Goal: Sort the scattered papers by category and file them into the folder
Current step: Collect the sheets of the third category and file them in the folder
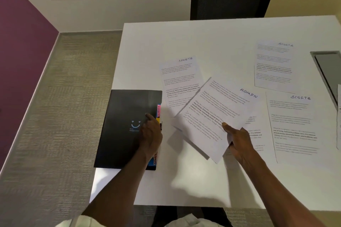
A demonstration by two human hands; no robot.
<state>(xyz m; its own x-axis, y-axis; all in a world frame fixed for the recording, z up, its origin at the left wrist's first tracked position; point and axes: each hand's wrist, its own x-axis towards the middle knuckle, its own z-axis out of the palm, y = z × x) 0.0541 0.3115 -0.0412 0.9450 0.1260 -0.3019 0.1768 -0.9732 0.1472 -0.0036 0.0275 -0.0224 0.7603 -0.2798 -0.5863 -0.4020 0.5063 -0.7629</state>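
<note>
We are mid-filing: our right hand (238, 140) pinches the ADMIN sheet (212, 116) lifted just right of the closed folder (127, 129), where our left hand (151, 134) rests, fingers loosely curled by the tabs (158, 112). Next, open at the matching tab.

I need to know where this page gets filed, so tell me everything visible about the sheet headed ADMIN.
The ADMIN sheet is white paper with printed paragraphs, some lines bold, and ADMIN handwritten at its top corner. It is tilted and lifted off the white table, casting a shadow. The right hand pinches its lower edge, apparently with another sheet behind. It overlaps a SPORTS sheet in view.
</note>
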